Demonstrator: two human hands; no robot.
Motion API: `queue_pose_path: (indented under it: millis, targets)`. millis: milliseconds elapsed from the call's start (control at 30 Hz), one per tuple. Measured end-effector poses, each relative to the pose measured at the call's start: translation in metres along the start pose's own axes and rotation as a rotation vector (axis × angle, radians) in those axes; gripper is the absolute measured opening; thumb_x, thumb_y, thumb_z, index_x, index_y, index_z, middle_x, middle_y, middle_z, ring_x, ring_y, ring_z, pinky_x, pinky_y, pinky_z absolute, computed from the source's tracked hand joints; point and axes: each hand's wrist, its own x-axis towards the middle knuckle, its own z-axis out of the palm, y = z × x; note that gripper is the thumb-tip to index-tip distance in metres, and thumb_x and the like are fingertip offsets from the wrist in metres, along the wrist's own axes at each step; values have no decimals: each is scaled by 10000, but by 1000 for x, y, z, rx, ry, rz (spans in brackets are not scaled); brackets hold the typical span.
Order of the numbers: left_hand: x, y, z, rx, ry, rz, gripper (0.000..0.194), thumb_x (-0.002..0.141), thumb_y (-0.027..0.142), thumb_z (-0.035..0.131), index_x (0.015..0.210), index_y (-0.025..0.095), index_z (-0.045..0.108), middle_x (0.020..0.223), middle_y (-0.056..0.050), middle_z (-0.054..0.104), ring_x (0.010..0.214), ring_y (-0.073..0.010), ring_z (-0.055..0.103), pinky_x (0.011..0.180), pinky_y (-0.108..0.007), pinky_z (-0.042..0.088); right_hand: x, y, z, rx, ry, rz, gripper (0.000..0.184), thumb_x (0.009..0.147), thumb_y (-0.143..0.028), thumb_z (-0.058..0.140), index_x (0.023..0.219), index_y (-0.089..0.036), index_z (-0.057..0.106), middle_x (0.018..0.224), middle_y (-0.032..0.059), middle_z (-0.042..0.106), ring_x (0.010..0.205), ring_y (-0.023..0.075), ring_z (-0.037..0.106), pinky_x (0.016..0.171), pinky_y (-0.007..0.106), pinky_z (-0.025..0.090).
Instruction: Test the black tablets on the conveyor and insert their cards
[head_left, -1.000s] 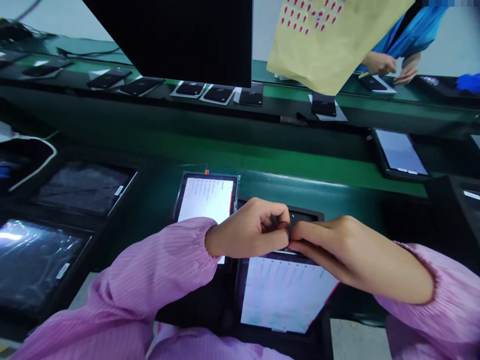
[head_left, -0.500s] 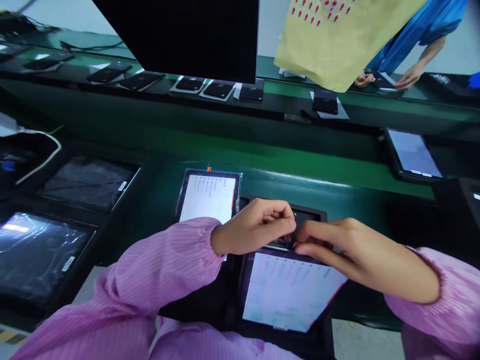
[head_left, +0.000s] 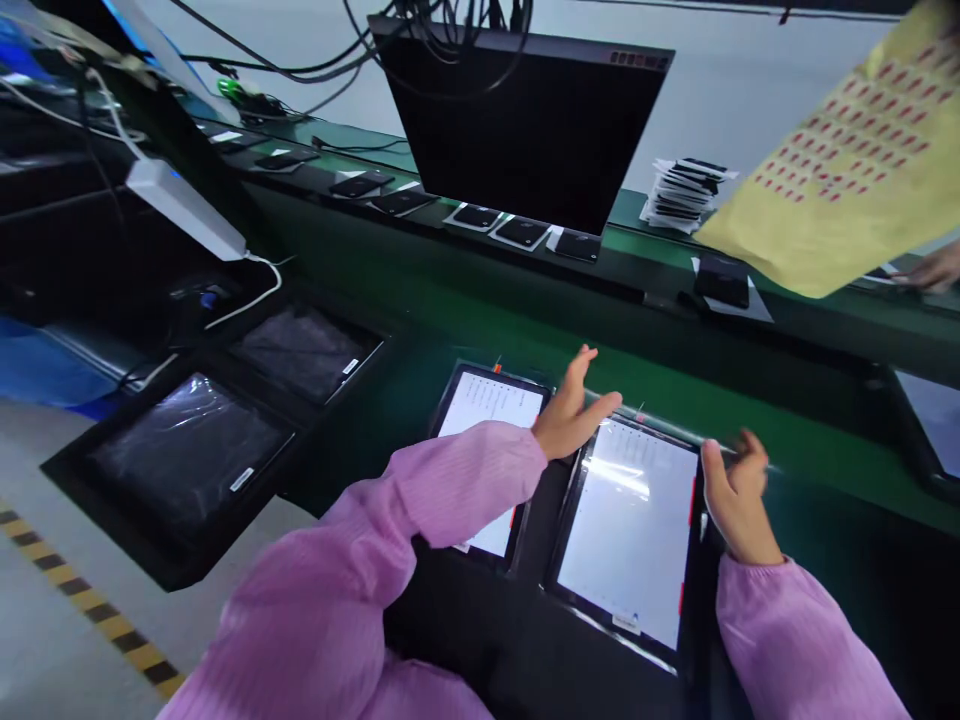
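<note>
A tablet with a lit white screen [head_left: 626, 550] lies in front of me, covered by shiny clear film, with a small orange-red tab above its top edge. My left hand [head_left: 574, 412] is at its upper left corner, fingers stretched and thumb apart, holding nothing. Beside its upper right edge is my right hand [head_left: 739, 498], also open, its fingertips slightly blurred. Whether either hand touches the tablet is hard to tell. A second lit tablet [head_left: 491, 397] lies to the left, partly covered by my left sleeve.
Two dark film-covered panels [head_left: 187, 455] lie in black trays on the left. A white power adapter [head_left: 187, 208] hangs above them. Behind stand a black monitor [head_left: 517, 125], a shelf with small black devices [head_left: 521, 232], a paper stack [head_left: 682, 195] and a hanging yellow sheet [head_left: 840, 170].
My hands have gone from closed together above the tablet to spread open at its two sides. The tablet now lies further up, over the dark recess. My view has turned left.
</note>
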Motion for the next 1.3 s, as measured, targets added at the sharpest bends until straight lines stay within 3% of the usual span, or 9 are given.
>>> queue_pose_path:
  millis: [67, 133, 233, 333, 467, 633, 833, 1133, 1300]
  targets:
    - [-30, 18, -42, 289, -46, 168, 659, 771, 265, 655, 1373, 223, 390, 1645, -60, 131, 1530, -226, 68, 1264, -374, 18, 27, -27, 5, -6, -2, -30, 777, 847, -688, 452, 1385, -147, 307, 1464, 260, 290, 1432, 466, 154, 1139, 672, 75]
    - [-76, 19, -88, 731, 17, 201, 770, 780, 369, 678, 1444, 227, 317, 1650, -98, 67, 1525, -303, -33, 1233, -525, -103, 53, -62, 26, 51, -198, -97, 651, 839, -653, 494, 1263, -160, 487, 1376, 216, 452, 1354, 415, 347, 1132, 619, 203]
    - [-142, -9, -144, 1307, 106, 29, 1188, 585, 554, 818, 1510, 159, 184, 1619, -246, 50, 1479, -472, -14, 1152, -732, 16, 89, -114, 89, 173, -633, -167, 385, 808, -550, 599, 988, -214, 653, 1073, 74, 676, 1019, 237, 621, 975, 424, 458]
    - [-179, -43, -171, 1377, 29, -126, 1354, 509, 543, 871, 1544, 208, 64, 1614, -256, 70, 1463, -472, 135, 1135, -693, 255, 113, -145, 157, 245, -902, -138, 339, 758, -512, 651, 809, -177, 666, 818, 38, 688, 757, 159, 615, 753, 319, 499]
    - [-188, -54, -178, 1238, -2, -204, 1261, 663, 407, 834, 1535, 388, -76, 1647, -119, 23, 1466, -372, 227, 1100, -546, 433, 114, -146, 196, 314, -1010, -47, 395, 732, -560, 640, 711, -167, 615, 636, -8, 592, 594, 109, 498, 595, 262, 405]
    - [-187, -47, -183, 1082, 3, -213, 1000, 801, 294, 728, 1526, 464, 60, 1647, -28, 81, 1449, -318, 291, 1097, -478, 446, 102, -134, 183, 384, -971, 70, 364, 738, -536, 637, 732, -178, 567, 691, -20, 581, 602, 93, 471, 601, 257, 372]
    - [-191, -56, -186, 1057, 11, -198, 1073, 789, 214, 737, 1507, 509, -3, 1651, -16, 52, 1454, -330, 272, 1098, -527, 423, 101, -132, 185, 433, -963, 145, 356, 708, -527, 667, 709, -185, 570, 646, -37, 541, 590, 95, 463, 599, 264, 351]
    - [-192, -60, -184, 1126, 24, -167, 1036, 815, 232, 717, 1515, 485, -4, 1655, -20, 42, 1462, -316, 266, 1084, -494, 454, 99, -122, 189, 443, -965, 171, 366, 700, -532, 703, 733, -203, 547, 610, -67, 507, 552, 83, 439, 569, 253, 354]
    - [-194, -56, -185, 1275, 19, -56, 1031, 819, 303, 700, 1545, 376, -29, 1650, -93, 52, 1465, -368, 245, 1089, -585, 416, 104, -125, 199, 365, -904, 198, 252, 875, -412, 630, 840, -165, 591, 672, -46, 556, 571, 78, 502, 576, 238, 449]
